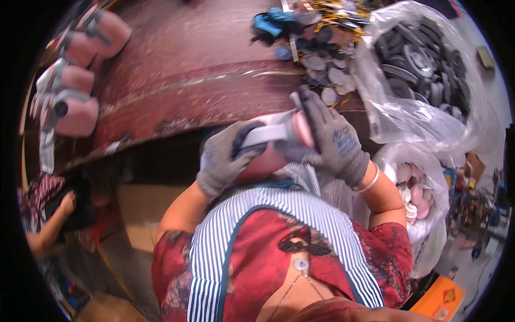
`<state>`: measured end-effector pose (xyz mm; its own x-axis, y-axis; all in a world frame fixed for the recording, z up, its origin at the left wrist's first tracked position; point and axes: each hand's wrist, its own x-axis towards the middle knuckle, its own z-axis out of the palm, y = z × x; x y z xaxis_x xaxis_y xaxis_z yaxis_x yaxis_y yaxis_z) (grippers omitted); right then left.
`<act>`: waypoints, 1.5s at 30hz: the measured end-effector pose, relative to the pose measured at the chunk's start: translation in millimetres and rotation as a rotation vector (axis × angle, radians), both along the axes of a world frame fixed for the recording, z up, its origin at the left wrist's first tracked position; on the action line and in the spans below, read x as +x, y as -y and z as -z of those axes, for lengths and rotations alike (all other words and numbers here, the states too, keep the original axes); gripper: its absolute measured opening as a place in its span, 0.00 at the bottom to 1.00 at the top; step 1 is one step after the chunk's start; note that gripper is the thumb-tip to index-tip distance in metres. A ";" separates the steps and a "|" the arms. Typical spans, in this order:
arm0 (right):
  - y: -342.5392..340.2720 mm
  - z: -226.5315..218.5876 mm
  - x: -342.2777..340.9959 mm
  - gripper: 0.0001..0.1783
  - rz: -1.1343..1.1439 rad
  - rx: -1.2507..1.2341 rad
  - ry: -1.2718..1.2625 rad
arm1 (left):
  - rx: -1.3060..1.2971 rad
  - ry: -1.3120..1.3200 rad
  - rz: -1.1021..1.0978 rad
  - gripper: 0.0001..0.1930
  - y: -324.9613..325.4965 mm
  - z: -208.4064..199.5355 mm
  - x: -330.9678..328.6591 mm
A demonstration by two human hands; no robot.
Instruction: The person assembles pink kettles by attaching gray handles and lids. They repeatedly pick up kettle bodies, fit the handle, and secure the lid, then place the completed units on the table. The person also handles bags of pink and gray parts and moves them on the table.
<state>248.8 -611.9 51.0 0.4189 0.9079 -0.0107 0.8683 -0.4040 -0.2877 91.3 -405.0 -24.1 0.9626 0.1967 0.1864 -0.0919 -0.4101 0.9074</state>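
Held in front of my striped apron, just off the table's near edge, is a pink jug-like vessel point(266, 160) with a grey handle part, lying tilted and slightly blurred. My left hand point(226, 156), in a grey glove with a dark palm, wraps around its body and the grey part. At its other end my gloved right hand point(335, 137) is closed around a round pink cap-like piece point(302, 129). The gloves hide much of the vessel, and I cannot tell whether the round piece is fixed to it.
Several similar pink vessels point(78, 115) stand along the left of the worn red-brown table point(198, 48). Discs point(335, 75), yellow strips and a blue cloth point(274, 22) lie at the back. Clear bags hold black parts point(424, 64) and pink-white caps point(413, 196). Another person's arm point(51, 225) shows at left.
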 end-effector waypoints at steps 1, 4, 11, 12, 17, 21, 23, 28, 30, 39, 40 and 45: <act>11.3 -12.9 4.1 0.54 -0.086 -0.002 0.186 | -0.129 0.015 0.028 0.23 -6.6 -3.5 2.6; 18.1 -21.7 26.2 0.39 -0.706 0.252 0.256 | -0.450 0.103 0.217 0.23 -17.4 -13.1 16.8; -22.1 42.5 39.4 0.36 0.358 0.165 -0.560 | 0.254 -0.132 -0.044 0.22 48.7 -23.2 31.5; -20.8 44.1 37.0 0.41 0.190 0.246 -0.392 | 0.107 -0.096 0.012 0.23 48.8 -19.2 28.8; 18.3 7.4 31.1 0.42 -0.723 0.231 0.073 | -0.545 -0.169 0.417 0.26 -42.8 14.7 24.0; 16.3 12.1 29.1 0.35 -0.973 0.227 -0.022 | -0.502 -0.169 0.481 0.32 -42.5 20.9 43.3; 13.5 33.6 30.8 0.32 -0.640 0.389 -0.148 | -0.312 -0.021 0.282 0.33 -17.2 -1.2 50.1; -8.9 99.0 72.4 0.23 -0.257 0.381 -0.343 | 0.249 -0.241 -0.045 0.28 66.5 -41.6 33.1; -17.0 108.0 93.5 0.23 -0.201 0.308 -0.317 | 0.008 -0.197 -0.081 0.28 63.6 -32.8 36.5; 129.5 9.7 260.5 0.35 0.873 -0.521 0.676 | -0.823 -0.192 -0.090 0.22 -21.8 17.0 15.7; 135.2 12.2 261.0 0.34 0.825 -0.491 0.705 | -0.830 -0.205 -0.115 0.22 -23.9 19.8 15.1; 88.2 59.3 181.8 0.19 0.230 0.165 0.525 | -0.902 -0.202 -0.142 0.22 -29.1 29.5 15.7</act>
<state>430.6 -700.1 -8.4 0.5162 0.7654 0.3843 0.8069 -0.5851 0.0814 107.0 -375.8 -53.7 0.9161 0.3036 -0.2620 0.0992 0.4614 0.8816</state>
